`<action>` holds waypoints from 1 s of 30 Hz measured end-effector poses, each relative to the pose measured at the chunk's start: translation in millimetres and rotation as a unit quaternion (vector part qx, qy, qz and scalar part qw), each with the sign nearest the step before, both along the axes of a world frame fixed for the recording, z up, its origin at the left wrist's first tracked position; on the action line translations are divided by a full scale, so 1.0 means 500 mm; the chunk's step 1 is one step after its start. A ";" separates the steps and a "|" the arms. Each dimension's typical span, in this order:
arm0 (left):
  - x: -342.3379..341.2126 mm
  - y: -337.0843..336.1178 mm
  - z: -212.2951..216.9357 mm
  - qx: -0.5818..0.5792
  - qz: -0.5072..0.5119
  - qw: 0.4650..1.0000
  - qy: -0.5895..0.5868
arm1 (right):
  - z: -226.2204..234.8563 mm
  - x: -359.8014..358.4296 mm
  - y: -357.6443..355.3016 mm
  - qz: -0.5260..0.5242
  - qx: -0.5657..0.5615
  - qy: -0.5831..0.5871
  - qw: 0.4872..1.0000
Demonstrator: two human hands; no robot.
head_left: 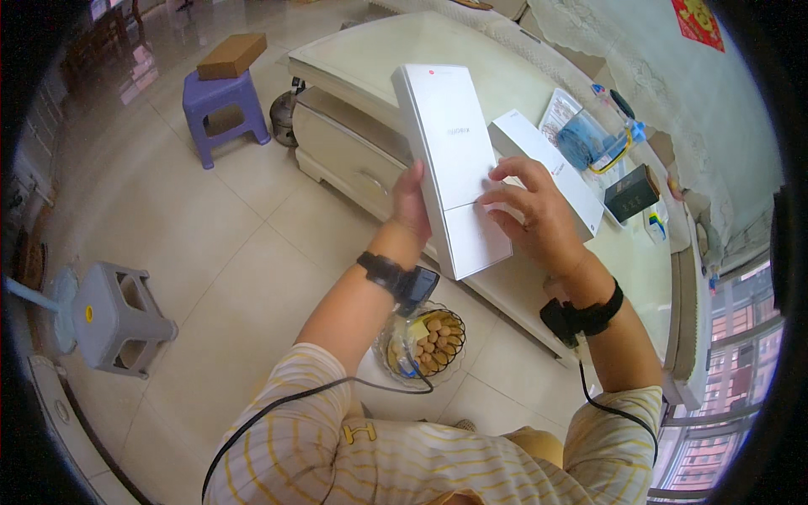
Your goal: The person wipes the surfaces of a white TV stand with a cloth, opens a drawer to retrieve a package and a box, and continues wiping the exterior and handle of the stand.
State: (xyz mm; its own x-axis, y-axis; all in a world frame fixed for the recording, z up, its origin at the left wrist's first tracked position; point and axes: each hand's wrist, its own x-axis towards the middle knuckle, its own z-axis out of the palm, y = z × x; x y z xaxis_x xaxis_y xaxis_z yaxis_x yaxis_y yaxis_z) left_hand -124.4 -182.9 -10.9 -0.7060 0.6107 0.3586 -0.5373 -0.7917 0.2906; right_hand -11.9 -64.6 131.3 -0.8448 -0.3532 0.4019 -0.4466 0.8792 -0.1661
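Observation:
A long white box (454,143) with a seam across its lower part is held up at a tilt over the cabinet's front edge. My left hand (410,202) grips it along its left side, the thumb on the edge and the other fingers hidden behind it. On the right, my right hand (539,206) has its fingers apart and bent, with the fingertips at the box's face and right edge close to the seam. Nothing shows between those fingers. A second white box (551,160) lies flat on the cabinet top, just beyond my right hand.
On the white cabinet (353,55) stand a tray (560,109), a blue transparent jug (581,141) and a dark green box (633,194). Below my arms is a bowl of nuts (438,341). A purple stool (223,105) carries a brown box (231,55); a grey stool (118,316) stands left.

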 end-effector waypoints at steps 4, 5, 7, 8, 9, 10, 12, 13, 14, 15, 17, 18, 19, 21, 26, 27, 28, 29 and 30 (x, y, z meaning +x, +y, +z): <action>0.018 -0.002 0.042 -0.020 -0.021 0.998 -0.048 | -0.030 0.000 -0.013 -0.011 0.005 0.018 1.000; 0.017 0.000 0.047 -0.010 -0.012 0.999 -0.040 | -0.033 0.001 -0.017 -0.017 -0.004 0.013 1.000; 0.017 -0.002 0.051 0.001 -0.005 0.999 -0.032 | -0.029 0.004 -0.030 -0.033 -0.023 0.001 0.999; 0.017 -0.005 0.052 0.002 -0.003 1.000 -0.029 | -0.027 0.005 -0.035 -0.050 -0.042 -0.011 0.998; 0.017 -0.007 0.053 0.004 0.000 1.000 -0.025 | -0.024 0.005 -0.037 -0.050 -0.042 -0.011 0.998; 0.015 -0.008 0.051 0.004 -0.001 1.000 -0.025 | -0.022 0.005 -0.039 -0.050 -0.032 -0.025 0.998; 0.010 -0.011 0.047 0.039 -0.023 0.998 -0.044 | -0.022 0.006 -0.042 -0.049 -0.022 -0.039 0.998; 0.009 -0.011 0.048 0.038 -0.022 0.998 -0.044 | -0.024 0.009 -0.045 -0.052 -0.030 -0.048 0.997; 0.010 -0.009 0.050 0.022 -0.021 0.999 -0.029 | -0.025 0.010 -0.046 -0.056 -0.038 -0.057 0.996; 0.011 -0.006 0.053 0.008 -0.022 1.000 -0.014 | -0.023 0.009 -0.045 -0.056 -0.037 -0.058 0.996; 0.017 -0.005 0.054 0.019 -0.043 0.999 -0.012 | -0.017 0.006 -0.039 -0.055 0.002 -0.067 0.996; 0.019 -0.005 0.054 0.027 -0.064 0.998 -0.010 | -0.016 0.005 -0.040 -0.054 0.002 -0.067 0.996; 0.016 -0.001 0.047 0.028 -0.063 0.998 -0.010 | -0.016 0.004 -0.040 -0.050 -0.003 -0.070 0.996; 0.009 0.004 0.037 0.041 -0.087 0.995 0.005 | -0.015 0.002 -0.039 -0.043 -0.008 -0.072 0.996; 0.017 -0.009 0.051 0.043 -0.057 0.997 -0.036 | -0.021 0.005 -0.021 -0.033 -0.068 -0.106 0.991; 0.017 -0.009 0.052 0.045 -0.057 0.997 -0.040 | -0.019 0.006 -0.015 -0.033 -0.067 -0.107 0.991; 0.017 -0.007 0.053 0.046 -0.056 0.997 -0.041 | -0.016 0.008 -0.008 -0.025 -0.089 -0.101 0.991; 0.016 -0.003 0.053 0.038 -0.048 0.997 -0.043 | -0.014 0.008 -0.005 -0.017 -0.110 -0.095 0.989; 0.014 -0.003 0.053 0.028 -0.039 0.998 -0.045 | -0.011 0.010 -0.010 -0.016 -0.111 -0.095 0.989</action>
